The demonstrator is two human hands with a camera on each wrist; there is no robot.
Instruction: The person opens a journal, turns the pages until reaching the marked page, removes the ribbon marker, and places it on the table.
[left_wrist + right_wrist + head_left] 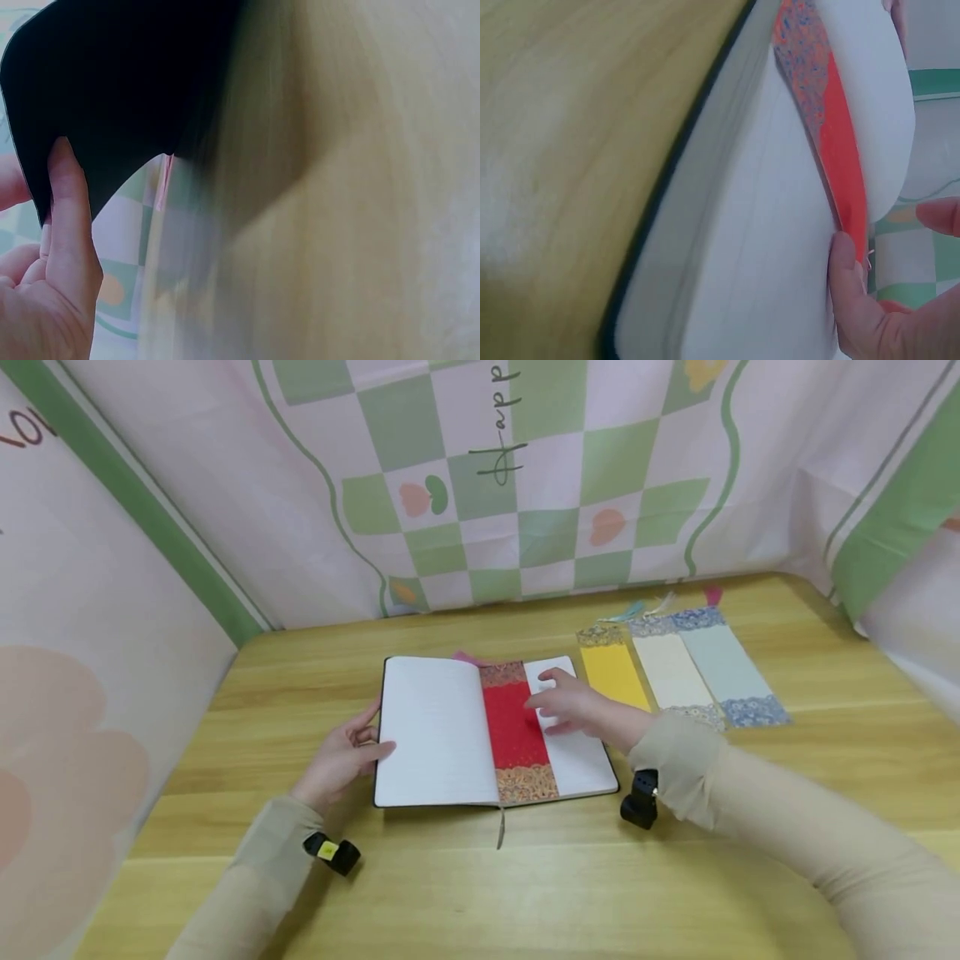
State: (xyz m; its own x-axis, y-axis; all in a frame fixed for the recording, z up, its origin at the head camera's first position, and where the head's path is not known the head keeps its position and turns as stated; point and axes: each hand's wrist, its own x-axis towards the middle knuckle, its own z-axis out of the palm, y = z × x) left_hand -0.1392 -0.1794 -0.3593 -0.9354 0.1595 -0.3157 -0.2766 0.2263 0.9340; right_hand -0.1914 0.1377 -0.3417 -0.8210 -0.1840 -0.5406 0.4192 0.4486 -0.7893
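Observation:
An open notebook (435, 735) with a black cover (112, 82) and white pages lies on the wooden table. My left hand (345, 760) grips its left edge, the thumb over the page and fingers behind the cover. Along the right page, close to the fold, lies a red bookmark (515, 727) with patterned ends, also seen in the right wrist view (844, 165). My right hand (573, 706) is over that page, fingers spread apart. One fingertip (843, 247) touches or nearly touches the bookmark's edge. From the notebook's bottom hangs a thin ribbon (501, 828).
To the right of the notebook lie a yellow bookmark (611, 672), a cream bookmark (671, 668) and a pale blue bookmark (720, 664), all with tassels at the far end. A checked cloth (480, 527) hangs behind the table (450, 885).

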